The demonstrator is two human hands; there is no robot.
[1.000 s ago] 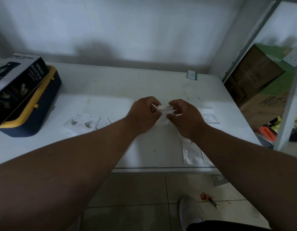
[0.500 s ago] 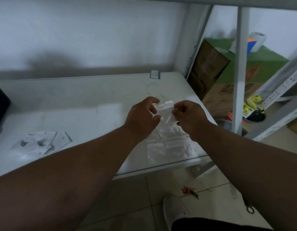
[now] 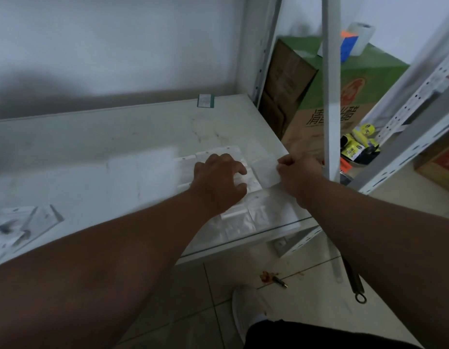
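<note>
Several small clear plastic bags point(image 3: 243, 220) lie spread on the right end of a white shelf board point(image 3: 92, 157). My left hand point(image 3: 219, 180) hovers palm down over these bags with its fingers loosely spread and bent, reaching toward them; I cannot tell whether it touches one. My right hand point(image 3: 297, 175) pinches one small clear bag point(image 3: 266, 170) by its right edge, just above the board near the board's right side.
More small bags with dark parts inside point(image 3: 19, 227) lie at the left edge. A green-edged label point(image 3: 205, 100) sits at the back. A white shelf post point(image 3: 331, 96) stands right of my right hand; cardboard boxes point(image 3: 316, 102) and a long-handled tool point(image 3: 354, 283) are beyond and below.
The view swung right. My hands, which held one bag together, parted: my right hand keeps the bag and moved right, my left hand let go and dropped toward the bags on the board.
</note>
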